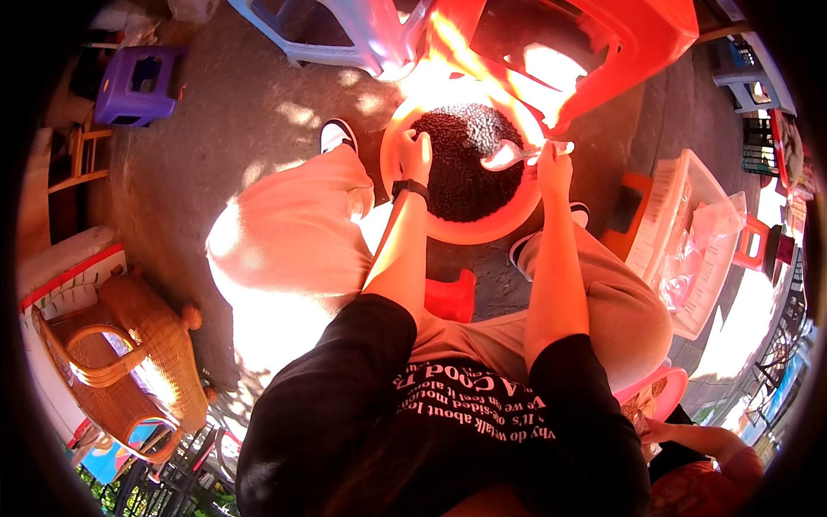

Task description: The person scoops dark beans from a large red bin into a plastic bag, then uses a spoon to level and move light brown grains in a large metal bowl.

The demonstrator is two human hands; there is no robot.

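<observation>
A round basin [478,234], pinkish-red in the strong light, stands on the floor between my feet. It holds many small dark beads or beans [468,184]; which of these they are, I cannot tell. At the basin's right rim, my right hand [554,169] is closed around the handle of a spoon [502,156], whose bowl lies over the dark pieces. My left hand [415,157], with a dark band at the wrist, is at the left inner edge of the basin, fingers curled at the dark pieces. Whether it grips any is hidden.
Blue and red plastic stools [636,58] stand beyond the basin. A purple stool [137,87] is at upper left, a wicker chair [152,342] at lower left. To the right is a white crate [694,316] with plastic bags. Another person's hand [656,432] is at lower right.
</observation>
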